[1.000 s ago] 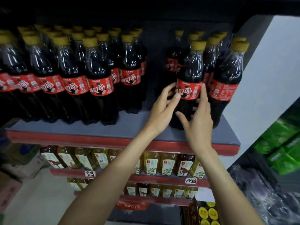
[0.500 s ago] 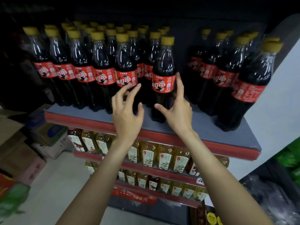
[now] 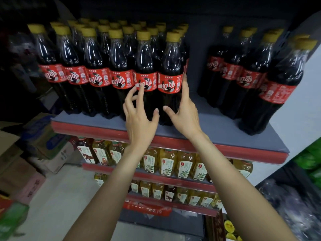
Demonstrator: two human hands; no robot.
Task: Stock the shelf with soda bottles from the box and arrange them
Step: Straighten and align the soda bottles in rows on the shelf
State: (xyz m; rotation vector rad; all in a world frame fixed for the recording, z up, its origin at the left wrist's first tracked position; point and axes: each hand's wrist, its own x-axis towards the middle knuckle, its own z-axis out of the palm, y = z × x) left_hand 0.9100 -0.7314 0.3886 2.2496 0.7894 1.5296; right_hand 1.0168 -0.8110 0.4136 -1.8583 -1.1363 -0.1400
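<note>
Dark soda bottles with yellow caps and red labels fill the grey shelf (image 3: 205,131). A large block stands at the left, and its front right bottle (image 3: 171,70) is the one between my hands. My right hand (image 3: 184,108) lies flat along that bottle's right side, fingers straight, thumb spread. My left hand (image 3: 139,112) hovers in front of the neighbouring bottle (image 3: 145,66), fingers loosely spread, fingertips near its label. A smaller group of bottles (image 3: 251,75) stands at the shelf's right end, with a bare gap between the groups.
Lower shelves hold yellow-green tea bottles (image 3: 166,164). Cardboard boxes (image 3: 43,145) are stacked on the floor at the left. A white wall panel (image 3: 298,119) borders the shelf on the right, with green packages (image 3: 309,159) below it.
The bottle has slid left and now stands tight against the left block. Both hands followed it and have loosened from it; the view has moved closer.
</note>
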